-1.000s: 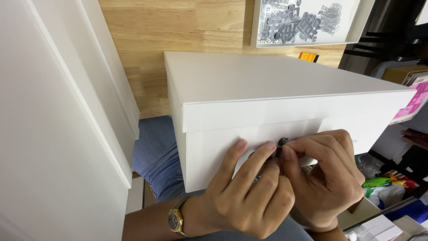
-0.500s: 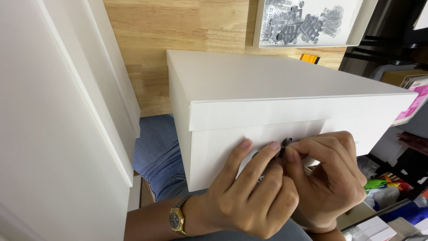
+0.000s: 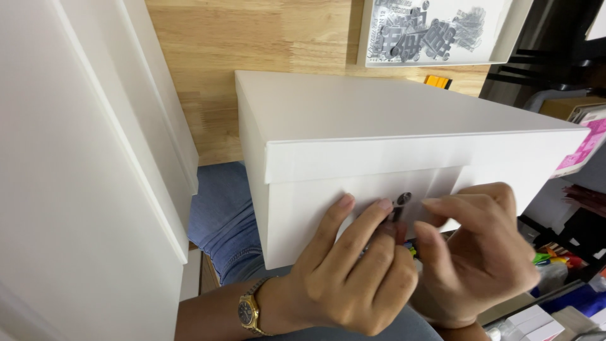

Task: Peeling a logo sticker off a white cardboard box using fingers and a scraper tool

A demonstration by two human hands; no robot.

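A white lidded box (image 3: 353, 120) rests at the edge of the wooden table (image 3: 252, 50), with its front wall facing me. A small dark metal fastener (image 3: 403, 199) with a round head sticks out at the middle of that wall. My left hand (image 3: 344, 278), with a gold watch on the wrist, lies against the front wall and its fingertips hold the fastener's stem. My right hand (image 3: 476, 252) is just right of the fastener, with thumb and forefinger apart and not touching it.
Tall white boxes (image 3: 95, 170) stand close at the left. A white tray of grey metal parts (image 3: 435, 31) lies at the back of the table, with a small orange item (image 3: 437, 81) near it. Pink paper (image 3: 584, 148) and coloured items (image 3: 549, 259) sit at the right. My jeans-clad leg (image 3: 221, 221) is below.
My right hand has let go of the fastener and drawn slightly to the right, fingers spreading. My left hand stays pressed on the box front.
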